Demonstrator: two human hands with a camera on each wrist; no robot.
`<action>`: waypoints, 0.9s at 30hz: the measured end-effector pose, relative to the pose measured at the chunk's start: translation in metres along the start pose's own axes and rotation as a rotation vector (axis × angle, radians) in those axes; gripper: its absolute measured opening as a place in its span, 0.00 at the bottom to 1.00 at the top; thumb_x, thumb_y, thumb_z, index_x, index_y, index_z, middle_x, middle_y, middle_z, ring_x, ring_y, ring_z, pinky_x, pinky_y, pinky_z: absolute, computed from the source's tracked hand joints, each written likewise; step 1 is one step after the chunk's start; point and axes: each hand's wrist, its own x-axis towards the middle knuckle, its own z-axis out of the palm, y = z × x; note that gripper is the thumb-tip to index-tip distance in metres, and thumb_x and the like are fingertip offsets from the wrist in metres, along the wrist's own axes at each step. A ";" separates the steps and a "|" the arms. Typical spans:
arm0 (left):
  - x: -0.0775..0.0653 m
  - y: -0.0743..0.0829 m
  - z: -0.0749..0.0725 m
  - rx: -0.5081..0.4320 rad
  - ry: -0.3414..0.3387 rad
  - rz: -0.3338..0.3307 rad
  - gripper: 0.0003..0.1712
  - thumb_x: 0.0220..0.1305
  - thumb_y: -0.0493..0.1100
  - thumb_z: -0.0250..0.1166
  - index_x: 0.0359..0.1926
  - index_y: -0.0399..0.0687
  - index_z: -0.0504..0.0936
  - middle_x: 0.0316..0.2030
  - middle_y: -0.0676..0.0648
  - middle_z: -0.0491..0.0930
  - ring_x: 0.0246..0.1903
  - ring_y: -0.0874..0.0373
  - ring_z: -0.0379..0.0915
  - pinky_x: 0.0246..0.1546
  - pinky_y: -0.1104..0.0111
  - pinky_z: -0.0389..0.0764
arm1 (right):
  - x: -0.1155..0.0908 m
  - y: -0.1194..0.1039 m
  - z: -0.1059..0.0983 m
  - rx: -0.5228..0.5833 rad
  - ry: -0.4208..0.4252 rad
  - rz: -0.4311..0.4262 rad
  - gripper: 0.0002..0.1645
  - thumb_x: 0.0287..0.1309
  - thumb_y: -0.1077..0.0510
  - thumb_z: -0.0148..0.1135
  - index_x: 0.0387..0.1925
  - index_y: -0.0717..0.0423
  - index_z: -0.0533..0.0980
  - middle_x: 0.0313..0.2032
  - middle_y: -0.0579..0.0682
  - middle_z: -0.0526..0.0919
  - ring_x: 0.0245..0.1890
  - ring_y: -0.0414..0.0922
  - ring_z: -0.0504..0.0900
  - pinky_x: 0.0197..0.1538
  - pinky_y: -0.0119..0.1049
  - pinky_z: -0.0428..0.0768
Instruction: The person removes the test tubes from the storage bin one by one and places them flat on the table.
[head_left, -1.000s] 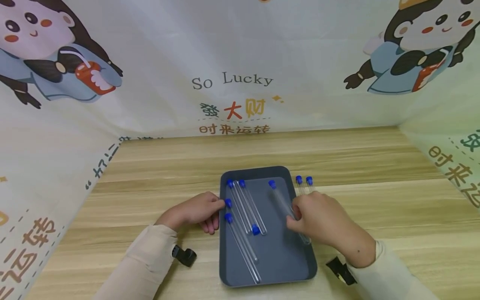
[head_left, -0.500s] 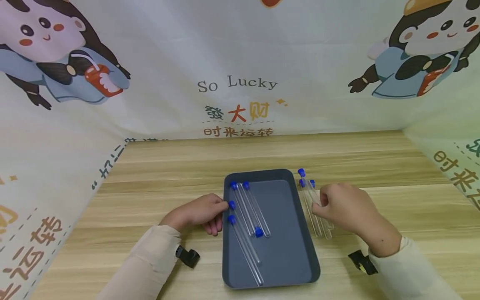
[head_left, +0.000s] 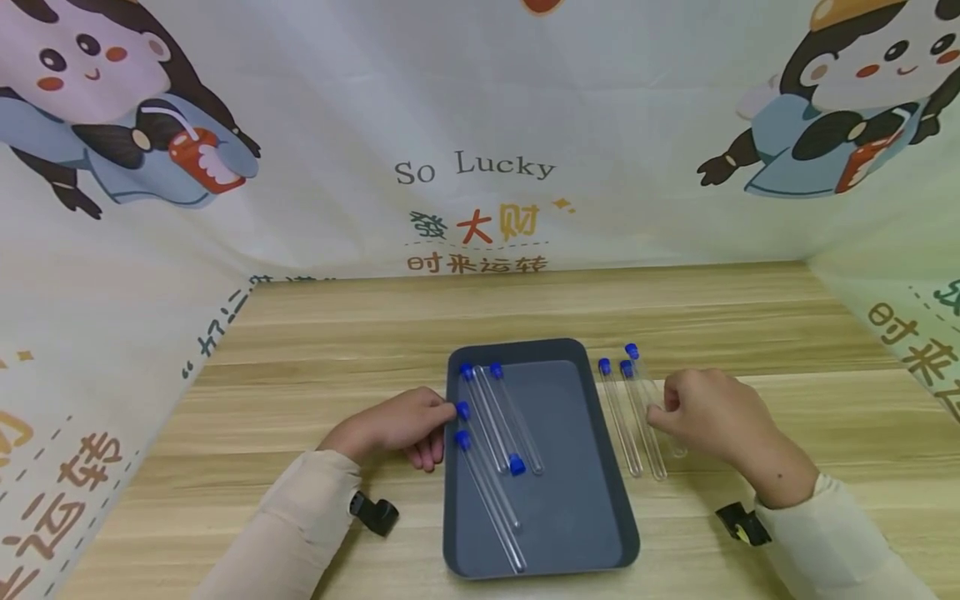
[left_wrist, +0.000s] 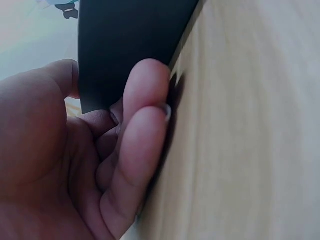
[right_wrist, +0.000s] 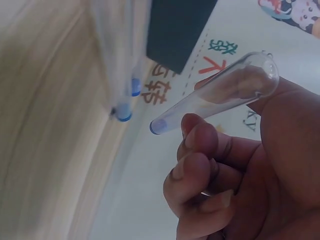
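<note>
My right hand (head_left: pixel 712 417) pinches a clear test tube (right_wrist: pixel 220 92) with a blue cap, to the right of the tray. In the right wrist view the tube is tilted, its rounded end near the thumb. Two capped test tubes (head_left: pixel 619 417) lie side by side on the table, left of that hand. My left hand (head_left: pixel 401 421) grips the left rim of the dark grey tray (head_left: pixel 577 533), thumb at the rim and fingers curled against the outer wall (left_wrist: pixel 130 40). Inside the tray, several blue-capped test tubes (head_left: pixel 487 483) lie slanted, mostly toward the left.
A wooden table (head_left: pixel 360 325) carries everything. White printed cloth walls (head_left: pixel 480 100) stand behind and at both sides. Black wrist camera mounts (head_left: pixel 375 512) hang by both sleeves.
My right hand has carried one test tube out of the tray and over to the right, past the two on the table. The left hand stays at the tray's rim.
</note>
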 end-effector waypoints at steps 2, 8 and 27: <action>0.000 0.000 0.000 -0.001 0.002 -0.001 0.30 0.75 0.48 0.45 0.21 0.36 0.80 0.14 0.49 0.79 0.12 0.61 0.77 0.16 0.69 0.81 | 0.001 0.003 0.002 0.005 -0.010 0.006 0.19 0.55 0.50 0.62 0.14 0.48 0.67 0.13 0.41 0.63 0.15 0.39 0.61 0.19 0.32 0.58; -0.001 -0.002 0.000 0.006 0.002 -0.002 0.30 0.75 0.48 0.45 0.21 0.36 0.81 0.14 0.49 0.79 0.12 0.61 0.77 0.17 0.68 0.82 | 0.002 0.009 0.009 0.022 -0.031 0.009 0.22 0.55 0.51 0.61 0.12 0.46 0.62 0.13 0.39 0.58 0.15 0.38 0.56 0.19 0.31 0.55; 0.000 -0.001 -0.001 0.009 0.004 0.003 0.30 0.75 0.48 0.45 0.20 0.36 0.81 0.14 0.49 0.79 0.12 0.61 0.77 0.17 0.68 0.82 | 0.004 0.012 0.023 0.027 -0.109 0.013 0.22 0.64 0.49 0.57 0.16 0.48 0.66 0.15 0.42 0.64 0.16 0.40 0.62 0.20 0.34 0.59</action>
